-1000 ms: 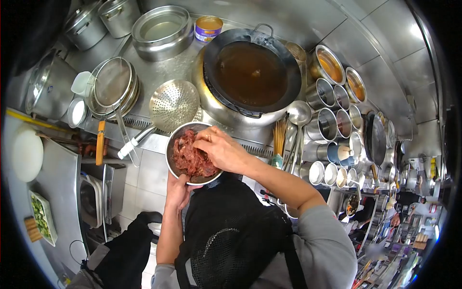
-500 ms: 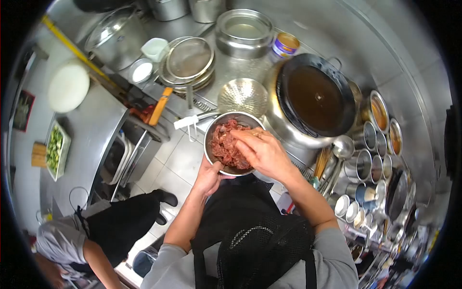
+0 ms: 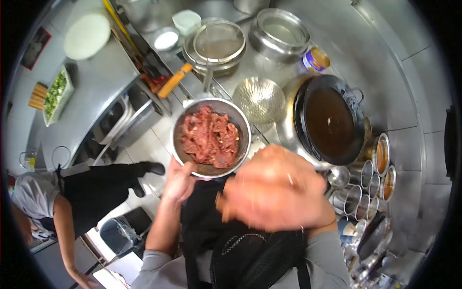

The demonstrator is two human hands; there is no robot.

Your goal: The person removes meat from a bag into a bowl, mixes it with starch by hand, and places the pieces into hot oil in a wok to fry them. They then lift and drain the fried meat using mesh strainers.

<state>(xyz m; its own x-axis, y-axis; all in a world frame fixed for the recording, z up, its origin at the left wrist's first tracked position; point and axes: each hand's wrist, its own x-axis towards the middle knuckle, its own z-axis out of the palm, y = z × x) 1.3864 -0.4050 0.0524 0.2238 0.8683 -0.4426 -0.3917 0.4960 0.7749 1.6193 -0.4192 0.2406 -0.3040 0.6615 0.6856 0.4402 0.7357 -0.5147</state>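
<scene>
A round metal bowl [image 3: 245, 123] holds raw red meat [image 3: 209, 137]. My left hand [image 3: 179, 182] grips its lower left rim, thumb over the edge. Close to the camera, my right hand [image 3: 274, 190] is raised to the lower right of the bowl, apart from the meat. Motion smears its fingers, and whether they hold anything cannot be made out. Beyond the bowl lies a perforated ladle [image 3: 260, 100]. A black wok [image 3: 332, 125] with dark liquid stands at the right.
Strainers [image 3: 219, 42], a pot of liquid [image 3: 280, 31] and a can [image 3: 316, 59] stand at the back. Metal containers [image 3: 347, 197] line the right. At the left, a co-worker [image 3: 62, 197] stands by a counter with a tray of chopped greens [image 3: 57, 94].
My right hand has come out of the bowl and moved right and toward the camera. The view has turned left, showing more of the co-worker, and the bowl appears larger.
</scene>
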